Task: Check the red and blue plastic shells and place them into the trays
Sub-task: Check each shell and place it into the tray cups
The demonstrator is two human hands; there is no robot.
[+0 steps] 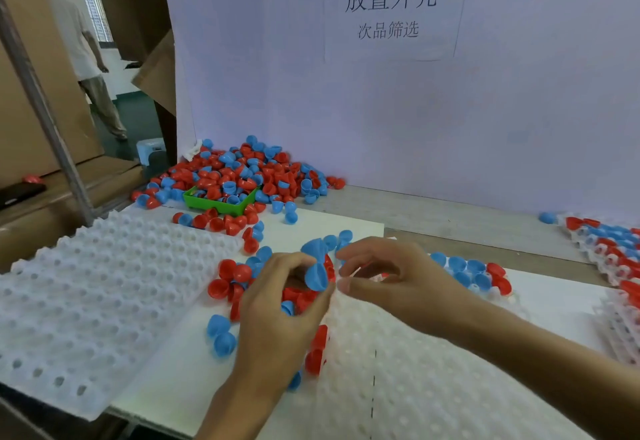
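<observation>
My left hand (277, 315) pinches a blue shell (317, 276) between thumb and fingers, above a small heap of red and blue shells (235, 280) on the white board. My right hand (388, 276) hovers just to the right with curled fingers; its fingertips come close to the blue shell, and whether it holds anything is unclear. Below my right hand lies a white dimpled tray (415, 387), with a row of blue and red shells (474, 273) seated along its far edge. Another white tray (104, 294) lies to the left with no shells in it.
A big pile of red and blue shells (249, 172) sits at the back around a green bin (214, 204). Filled trays (609, 249) are stacked at the right edge. A white backboard with printed signs stands behind. A person walks at far left beyond cardboard boxes.
</observation>
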